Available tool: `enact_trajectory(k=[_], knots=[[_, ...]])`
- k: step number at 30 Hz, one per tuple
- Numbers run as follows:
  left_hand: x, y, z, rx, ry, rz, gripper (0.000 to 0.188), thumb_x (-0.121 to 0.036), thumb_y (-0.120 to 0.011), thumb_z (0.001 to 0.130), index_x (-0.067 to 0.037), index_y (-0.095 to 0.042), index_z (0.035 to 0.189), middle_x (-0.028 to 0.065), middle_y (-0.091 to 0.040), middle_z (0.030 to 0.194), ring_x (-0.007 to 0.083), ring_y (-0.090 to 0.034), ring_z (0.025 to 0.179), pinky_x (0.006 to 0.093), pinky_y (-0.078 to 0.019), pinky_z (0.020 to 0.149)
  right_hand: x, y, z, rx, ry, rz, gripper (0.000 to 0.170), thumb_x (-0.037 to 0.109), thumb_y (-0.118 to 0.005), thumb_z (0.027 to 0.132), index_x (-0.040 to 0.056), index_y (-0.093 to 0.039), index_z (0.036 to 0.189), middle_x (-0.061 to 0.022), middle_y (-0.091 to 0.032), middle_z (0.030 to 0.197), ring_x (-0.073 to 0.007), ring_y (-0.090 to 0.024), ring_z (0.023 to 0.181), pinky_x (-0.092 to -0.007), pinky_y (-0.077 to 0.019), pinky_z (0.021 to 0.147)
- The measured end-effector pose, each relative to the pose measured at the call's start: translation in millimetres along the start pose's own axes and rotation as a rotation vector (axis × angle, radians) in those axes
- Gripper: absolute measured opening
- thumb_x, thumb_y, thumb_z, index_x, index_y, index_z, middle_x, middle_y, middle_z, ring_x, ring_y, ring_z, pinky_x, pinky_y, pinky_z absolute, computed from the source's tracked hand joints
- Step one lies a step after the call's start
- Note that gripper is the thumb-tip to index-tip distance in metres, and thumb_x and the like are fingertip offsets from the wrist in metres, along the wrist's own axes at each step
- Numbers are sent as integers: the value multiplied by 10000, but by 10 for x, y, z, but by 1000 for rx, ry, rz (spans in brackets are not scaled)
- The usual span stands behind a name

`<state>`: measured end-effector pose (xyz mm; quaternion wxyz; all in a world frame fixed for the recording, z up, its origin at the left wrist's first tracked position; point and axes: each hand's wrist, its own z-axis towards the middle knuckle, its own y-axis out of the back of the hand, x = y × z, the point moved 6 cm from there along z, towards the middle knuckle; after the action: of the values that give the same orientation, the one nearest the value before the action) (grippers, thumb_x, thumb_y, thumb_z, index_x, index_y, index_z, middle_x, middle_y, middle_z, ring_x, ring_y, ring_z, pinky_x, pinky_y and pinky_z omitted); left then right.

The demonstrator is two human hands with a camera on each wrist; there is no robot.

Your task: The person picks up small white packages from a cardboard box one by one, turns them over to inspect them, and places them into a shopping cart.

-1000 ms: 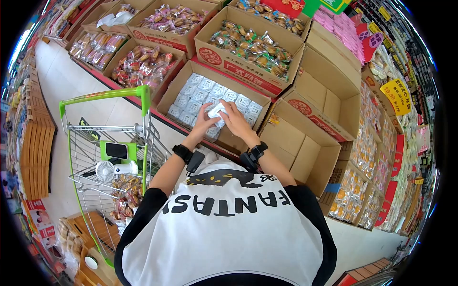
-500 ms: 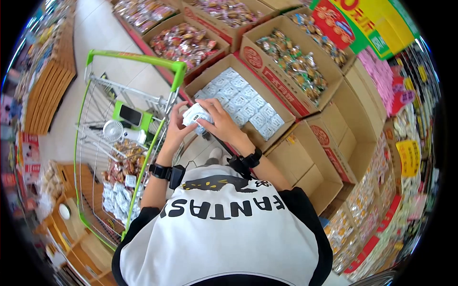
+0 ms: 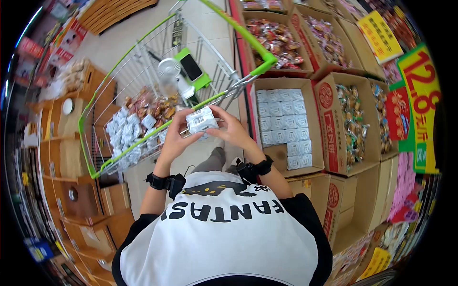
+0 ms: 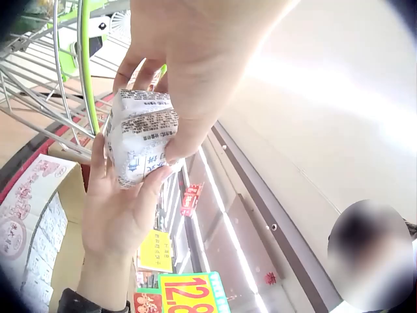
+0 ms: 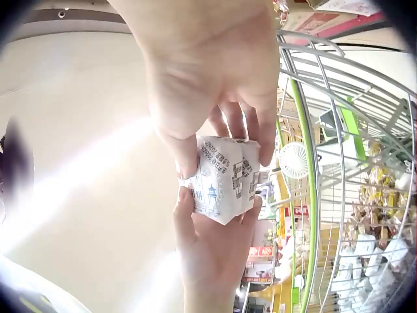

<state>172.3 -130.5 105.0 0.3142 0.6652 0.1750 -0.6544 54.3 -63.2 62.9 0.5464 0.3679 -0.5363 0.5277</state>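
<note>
White paper-wrapped packets (image 3: 201, 120) are held between both hands at the near side of the cart. My left hand (image 3: 175, 135) grips them from the left, thumb at the near side; my right hand (image 3: 234, 127) grips the right side. In the left wrist view the stacked packets (image 4: 140, 134) show printed text, pinched by fingers of both hands. The right wrist view shows the packets (image 5: 225, 179) between the two hands. More white packets (image 3: 285, 117) lie in rows in a cardboard box to the right, and others (image 3: 125, 133) are heaped in the cart.
The green-rimmed cart (image 3: 143, 40) holds bagged red-brown items (image 3: 155, 104), a small white fan (image 3: 169, 68) and a phone (image 3: 191, 66) on a green holder. Cardboard boxes of wrapped goods (image 3: 279, 43) stand at the right. Wooden shelving (image 3: 81, 190) is at the left.
Both hands have lifted the packets out of the box and carried them left to the cart's side. The view has turned toward the cart, which now appears nearer the middle.
</note>
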Motion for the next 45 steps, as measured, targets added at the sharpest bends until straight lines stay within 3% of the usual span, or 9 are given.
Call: enact_trajectory(k=[6, 14, 19, 27, 30, 37, 38, 41, 45], knots=[[141, 159, -173, -43, 43, 60, 433, -94, -637, 665, -29, -421, 1034, 67, -513, 937, 122, -506, 859, 243, -411, 706, -188, -232, -21, 69, -46, -22, 588, 164, -641, 692, 4, -333, 1166, -124, -477, 1043, -182, -478, 940, -298, -423, 756], [281, 251, 38, 121, 52, 68, 364, -124, -628, 692, -33, -440, 990, 39, -490, 822, 99, -482, 759, 222, -415, 642, -151, -193, 19, 52, -158, -99, 573, 164, -640, 698, 3, -320, 1145, -117, -482, 1027, -171, -508, 904, -280, -430, 754], [310, 597, 47, 121, 69, -15, 335, -140, -615, 709, -24, -446, 974, 48, -496, 855, 91, -473, 763, 233, -420, 644, -297, -480, 276, 101, -141, -81, 564, 174, -632, 707, -6, -318, 1139, -123, -483, 1022, -167, -512, 889, -275, -431, 743], [638, 1413, -170, -63, 189, -10, 294, -136, -581, 741, -26, -446, 977, 36, -506, 813, 73, -469, 713, 206, -380, 590, -652, -1146, 829, 241, -237, -152, 555, 294, -603, 726, -60, -371, 1083, -117, -554, 791, -141, -542, 705, -247, -431, 605], [694, 1723, -318, -215, 329, 29, 319, -184, -548, 777, -21, -412, 1016, 40, -489, 798, 77, -462, 721, 198, -376, 587, -598, -1438, 1061, 299, -282, -293, 528, 322, -607, 713, -66, -428, 1023, -111, -551, 709, -137, -522, 630, -250, -415, 566], [1129, 2312, -659, -553, 427, -89, 359, -251, -498, 805, -23, -362, 1047, 96, -515, 852, 101, -466, 754, 201, -370, 604, -827, -2018, 1506, 377, -356, -370, 522, 351, -591, 717, -60, -448, 1006, -114, -566, 757, -162, -543, 668, -261, -423, 586], [1182, 2363, -709, -609, 451, -121, 317, -265, -468, 819, -57, -387, 1043, 36, -489, 826, 77, -429, 701, 208, -353, 569, -898, -2090, 1554, 392, -351, -362, 553, 355, -583, 722, -63, -412, 1041, -130, -567, 767, -170, -547, 669, -266, -424, 587], [1279, 2528, -846, -650, 565, -202, 316, -288, -470, 813, -66, -392, 1024, 51, -500, 858, 93, -459, 740, 221, -389, 588, -1243, -2277, 1685, 437, -396, -342, 586, 359, -574, 728, -69, -371, 1073, -142, -565, 759, -178, -550, 667, -274, -424, 580], [1373, 2725, -991, -691, 560, -214, 254, -271, -468, 805, -78, -413, 962, 61, -500, 877, 109, -483, 763, 242, -424, 597, -1354, -2522, 1791, 499, -433, -401, 577, 385, -573, 721, -63, -370, 1022, -142, -557, 729, -189, -546, 634, -282, -424, 563]])
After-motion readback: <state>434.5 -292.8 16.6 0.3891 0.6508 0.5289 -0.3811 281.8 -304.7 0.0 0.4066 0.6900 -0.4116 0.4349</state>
